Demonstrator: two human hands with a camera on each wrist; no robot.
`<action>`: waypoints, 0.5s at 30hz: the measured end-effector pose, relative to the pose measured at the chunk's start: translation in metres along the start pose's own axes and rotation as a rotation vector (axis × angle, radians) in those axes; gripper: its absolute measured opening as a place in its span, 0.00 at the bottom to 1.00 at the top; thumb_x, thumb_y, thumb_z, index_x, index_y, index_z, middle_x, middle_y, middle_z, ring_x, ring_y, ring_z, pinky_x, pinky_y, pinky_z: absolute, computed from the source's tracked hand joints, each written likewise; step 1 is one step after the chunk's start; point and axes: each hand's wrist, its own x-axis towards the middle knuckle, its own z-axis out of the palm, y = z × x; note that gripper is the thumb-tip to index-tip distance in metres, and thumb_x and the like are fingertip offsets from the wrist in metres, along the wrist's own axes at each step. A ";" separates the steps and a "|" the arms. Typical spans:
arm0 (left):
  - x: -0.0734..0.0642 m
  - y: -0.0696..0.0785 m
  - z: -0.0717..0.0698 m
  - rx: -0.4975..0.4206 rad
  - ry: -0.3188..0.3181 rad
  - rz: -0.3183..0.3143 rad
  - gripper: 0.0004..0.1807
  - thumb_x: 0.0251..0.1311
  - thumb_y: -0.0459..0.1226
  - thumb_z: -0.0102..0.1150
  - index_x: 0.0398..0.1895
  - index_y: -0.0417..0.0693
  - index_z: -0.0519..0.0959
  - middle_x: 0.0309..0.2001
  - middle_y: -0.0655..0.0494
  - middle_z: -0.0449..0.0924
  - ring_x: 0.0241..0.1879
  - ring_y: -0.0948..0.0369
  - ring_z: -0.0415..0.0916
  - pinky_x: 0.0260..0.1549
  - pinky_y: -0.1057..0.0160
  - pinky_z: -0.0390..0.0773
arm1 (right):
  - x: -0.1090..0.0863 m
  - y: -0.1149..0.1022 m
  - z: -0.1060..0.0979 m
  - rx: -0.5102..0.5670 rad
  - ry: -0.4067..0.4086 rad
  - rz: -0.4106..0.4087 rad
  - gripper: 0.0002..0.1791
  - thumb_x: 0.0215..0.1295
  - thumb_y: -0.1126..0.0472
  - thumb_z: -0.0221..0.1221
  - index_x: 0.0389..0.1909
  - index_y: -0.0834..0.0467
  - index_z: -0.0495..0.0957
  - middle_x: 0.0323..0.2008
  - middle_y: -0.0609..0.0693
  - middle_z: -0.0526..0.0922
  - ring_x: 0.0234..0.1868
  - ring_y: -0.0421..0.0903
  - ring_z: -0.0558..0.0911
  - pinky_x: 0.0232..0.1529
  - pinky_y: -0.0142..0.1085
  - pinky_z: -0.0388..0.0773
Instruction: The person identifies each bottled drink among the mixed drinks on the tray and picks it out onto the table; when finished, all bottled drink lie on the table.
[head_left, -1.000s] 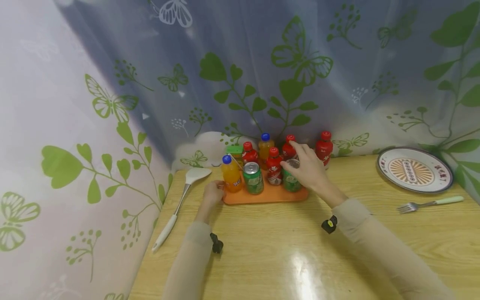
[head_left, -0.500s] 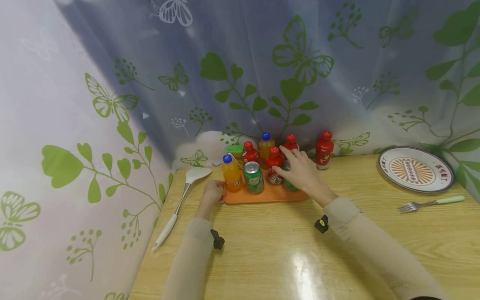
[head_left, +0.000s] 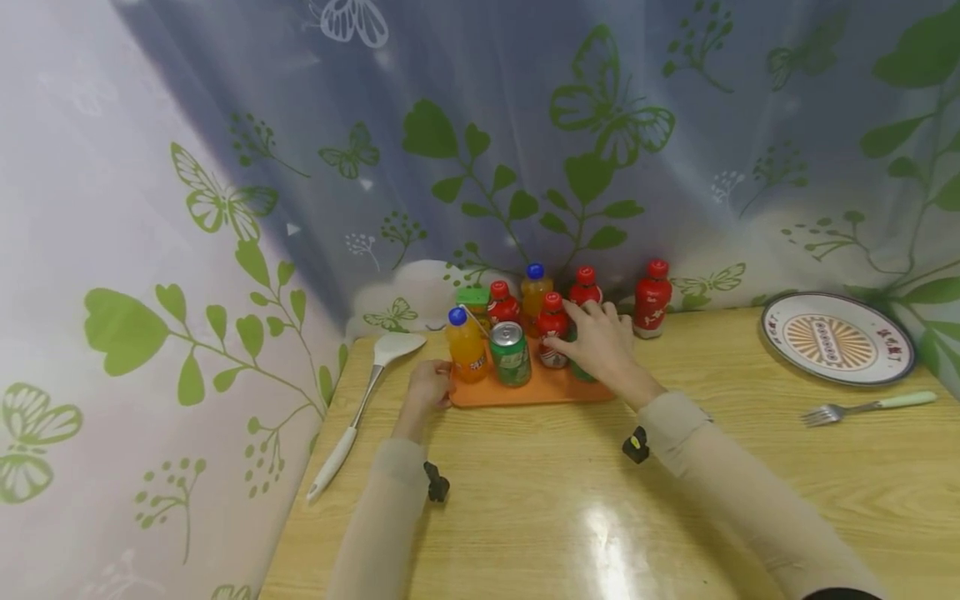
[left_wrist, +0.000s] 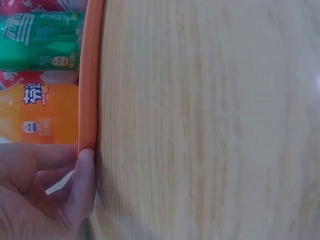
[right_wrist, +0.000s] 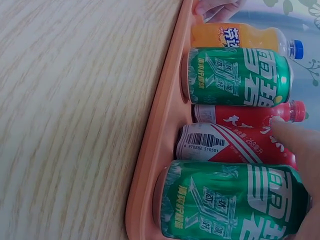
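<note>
My left hand [head_left: 429, 385] pinches the left end of an orange tray [left_wrist: 88, 75] between thumb and fingers. Close beside those fingers stands an orange soda bottle [head_left: 467, 350] with a blue cap. My right hand [head_left: 602, 343] reaches over the tray's right half, thumb and index finger around the front red bottle [right_wrist: 225, 142]. The thumb lies across that bottle's upper part in the right wrist view. Under this hand is a green soda can [right_wrist: 225, 200], mostly covered in the head view. Another green can [head_left: 510, 357] stands between the orange bottle and the red one.
Behind these stand two more red bottles, a second orange bottle [head_left: 535, 287] and a green-topped item [head_left: 472, 296]. Another red bottle [head_left: 652, 300] is right of the tray. A white spatula [head_left: 345, 442] lies left; a plate [head_left: 838, 337] and fork [head_left: 870, 407] lie right.
My right hand has moved left and slightly down, from above the right green can to the front red bottle. The left hand keeps its hold on the tray's end.
</note>
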 end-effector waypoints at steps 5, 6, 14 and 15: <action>0.003 -0.003 0.001 0.022 0.004 0.025 0.31 0.59 0.20 0.56 0.69 0.38 0.77 0.56 0.36 0.83 0.21 0.63 0.74 0.16 0.74 0.78 | 0.002 -0.002 0.003 -0.013 0.049 -0.002 0.47 0.61 0.28 0.67 0.77 0.47 0.71 0.67 0.57 0.81 0.54 0.62 0.76 0.50 0.60 0.74; 0.003 -0.004 0.001 0.023 0.005 0.029 0.31 0.59 0.20 0.55 0.69 0.37 0.77 0.55 0.35 0.83 0.21 0.63 0.74 0.16 0.74 0.78 | 0.003 -0.002 0.003 -0.011 0.059 -0.004 0.46 0.61 0.29 0.67 0.75 0.48 0.72 0.67 0.57 0.82 0.54 0.62 0.76 0.50 0.60 0.74; -0.001 -0.001 0.001 0.105 0.032 0.051 0.31 0.58 0.20 0.53 0.68 0.38 0.78 0.60 0.34 0.83 0.26 0.59 0.79 0.18 0.71 0.83 | 0.004 -0.006 0.003 0.038 0.111 -0.029 0.42 0.59 0.31 0.70 0.70 0.51 0.78 0.59 0.57 0.88 0.59 0.60 0.78 0.53 0.60 0.68; -0.001 0.000 0.002 0.119 0.034 0.054 0.32 0.58 0.20 0.52 0.68 0.38 0.78 0.61 0.34 0.82 0.28 0.58 0.81 0.19 0.70 0.84 | 0.004 -0.007 0.004 0.043 0.122 -0.036 0.42 0.59 0.32 0.71 0.69 0.50 0.79 0.57 0.57 0.89 0.60 0.59 0.78 0.53 0.60 0.67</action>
